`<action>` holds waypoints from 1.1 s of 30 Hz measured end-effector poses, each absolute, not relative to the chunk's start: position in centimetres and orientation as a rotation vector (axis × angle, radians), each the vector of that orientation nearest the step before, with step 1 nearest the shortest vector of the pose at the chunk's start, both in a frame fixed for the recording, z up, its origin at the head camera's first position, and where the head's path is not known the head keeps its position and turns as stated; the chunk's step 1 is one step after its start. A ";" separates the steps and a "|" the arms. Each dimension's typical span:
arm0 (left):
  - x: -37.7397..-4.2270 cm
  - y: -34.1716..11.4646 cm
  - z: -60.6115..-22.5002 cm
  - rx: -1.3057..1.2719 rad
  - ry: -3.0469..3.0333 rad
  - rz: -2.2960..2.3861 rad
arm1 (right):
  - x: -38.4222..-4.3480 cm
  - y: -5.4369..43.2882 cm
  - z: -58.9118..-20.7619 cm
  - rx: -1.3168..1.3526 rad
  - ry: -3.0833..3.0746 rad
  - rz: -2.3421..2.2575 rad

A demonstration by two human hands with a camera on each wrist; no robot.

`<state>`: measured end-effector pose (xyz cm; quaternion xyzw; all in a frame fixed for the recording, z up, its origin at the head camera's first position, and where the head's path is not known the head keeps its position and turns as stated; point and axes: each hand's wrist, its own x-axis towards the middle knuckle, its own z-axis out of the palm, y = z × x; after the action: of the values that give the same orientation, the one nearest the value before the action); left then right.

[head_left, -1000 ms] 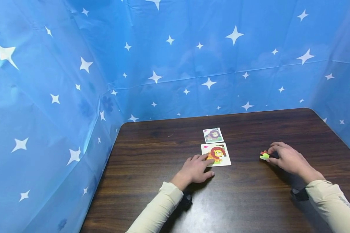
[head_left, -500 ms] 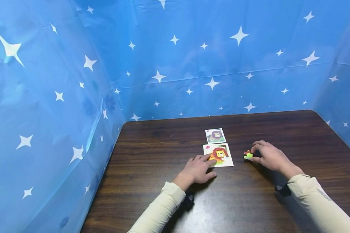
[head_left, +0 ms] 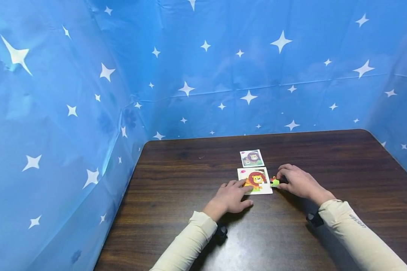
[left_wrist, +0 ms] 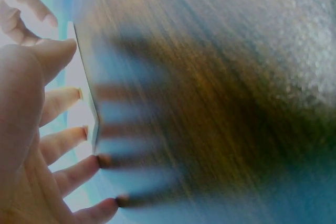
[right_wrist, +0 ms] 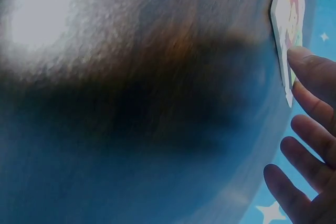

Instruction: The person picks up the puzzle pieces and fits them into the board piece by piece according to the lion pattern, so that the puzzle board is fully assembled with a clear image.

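A white-bordered lion jigsaw board (head_left: 266, 191) lies flat on the dark wooden table. My left hand (head_left: 229, 198) rests on its lower left part with the fingers spread and fairly straight. Just off the board's right edge, my right hand (head_left: 299, 182) pinches a small puzzle piece (head_left: 275, 183), green and yellow with some red, between thumb and fingers. In the right wrist view, the thumb (right_wrist: 310, 69) overlaps the board's edge and hides the piece. The left wrist view shows the left fingertips (left_wrist: 71, 142) along the board's near edge.
A smaller picture card (head_left: 252, 158) with the same lion lies directly behind the board. The wooden table (head_left: 176, 169) has rounded far corners. Blue star-patterned sheeting (head_left: 217, 56) hangs behind it and along both sides.
My right hand has carried the puzzle piece leftward across the table, up to the board's right edge. The left hand has stayed on the board; the head view has shifted slightly.
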<state>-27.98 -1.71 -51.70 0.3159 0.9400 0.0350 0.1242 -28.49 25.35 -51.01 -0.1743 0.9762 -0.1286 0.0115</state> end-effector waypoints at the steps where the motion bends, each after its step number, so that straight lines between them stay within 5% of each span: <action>1: -28.0 -1.7 -51.7 0.918 2.738 0.106 | -28.5 25.2 -51.1 -0.557 3.045 -0.397; 33: -28.1 -1.7 -51.6 0.910 2.741 0.077 | -29.5 22.4 -51.5 -0.728 2.994 -0.313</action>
<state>-28.08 -1.69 -51.56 0.3124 0.9412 0.0265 0.1258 -29.53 22.35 -51.49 -0.2350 0.9665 -0.1011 0.0223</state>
